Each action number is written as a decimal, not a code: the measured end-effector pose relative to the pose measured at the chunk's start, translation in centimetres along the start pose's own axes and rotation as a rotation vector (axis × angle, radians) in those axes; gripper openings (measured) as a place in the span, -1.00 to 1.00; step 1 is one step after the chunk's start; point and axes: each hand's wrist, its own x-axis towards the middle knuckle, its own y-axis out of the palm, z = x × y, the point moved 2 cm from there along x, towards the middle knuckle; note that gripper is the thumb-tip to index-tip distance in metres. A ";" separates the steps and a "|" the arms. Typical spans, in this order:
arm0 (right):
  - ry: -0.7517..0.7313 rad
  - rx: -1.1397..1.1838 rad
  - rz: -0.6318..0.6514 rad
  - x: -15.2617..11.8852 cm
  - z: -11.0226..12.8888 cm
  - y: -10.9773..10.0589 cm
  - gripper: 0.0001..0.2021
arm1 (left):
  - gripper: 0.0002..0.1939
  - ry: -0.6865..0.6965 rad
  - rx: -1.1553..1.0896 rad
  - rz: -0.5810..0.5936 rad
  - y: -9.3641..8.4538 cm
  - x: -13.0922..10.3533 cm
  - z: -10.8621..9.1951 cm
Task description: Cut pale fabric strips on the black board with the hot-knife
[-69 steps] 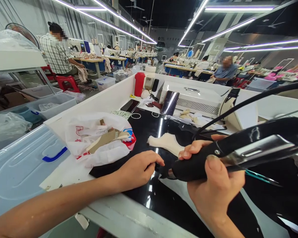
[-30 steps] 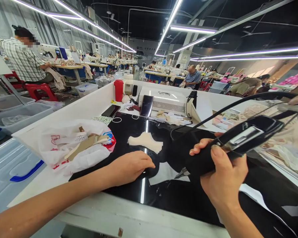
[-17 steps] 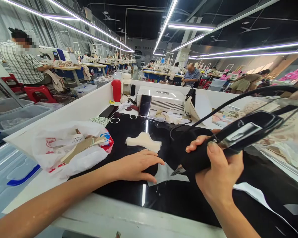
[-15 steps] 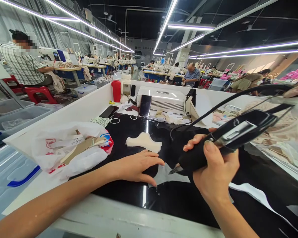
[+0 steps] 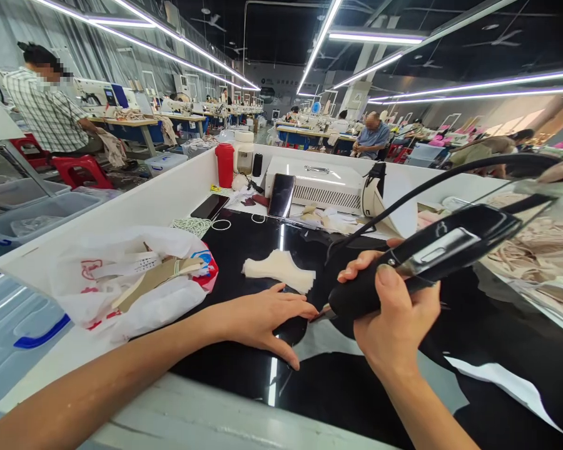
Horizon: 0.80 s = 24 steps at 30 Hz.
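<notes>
My left hand (image 5: 263, 319) lies palm down on the glossy black sheet (image 5: 225, 375), fingers spread. Wrapped round the black body of a corded hot knife (image 5: 443, 247) is my right hand (image 5: 396, 315), thumb on top. The pointed metal blade angles down to the left and meets the surface right beside my left fingertips; the exact contact is hard to see. Under the blade a grey patch (image 5: 328, 339) shows between black areas. A stack of cream cut pieces (image 5: 279, 270) sits just beyond my left fingers.
A plastic bag of scraps (image 5: 141, 281) stands left. At the back are a red cup (image 5: 224, 165), a phone (image 5: 281, 195) and a white machine (image 5: 314, 181). Beige fabric (image 5: 539, 250) lies right, near another person's hand (image 5: 558, 172). A white strip (image 5: 502, 382) lies front right.
The blade has moved a little left and up, closer to my left fingertips. My left hand has stayed nearly in place. The whole view has shifted slightly.
</notes>
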 end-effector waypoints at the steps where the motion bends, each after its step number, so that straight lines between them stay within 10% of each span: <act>1: 0.002 -0.001 -0.004 -0.1 0.0 0.0 -0.63 | -0.32 -0.003 0.005 0.008 0.0 0.0 0.0; 24: 0.047 0.050 0.017 -1.1 0.4 0.0 -0.63 | -0.30 -0.013 0.014 0.020 0.1 0.1 0.0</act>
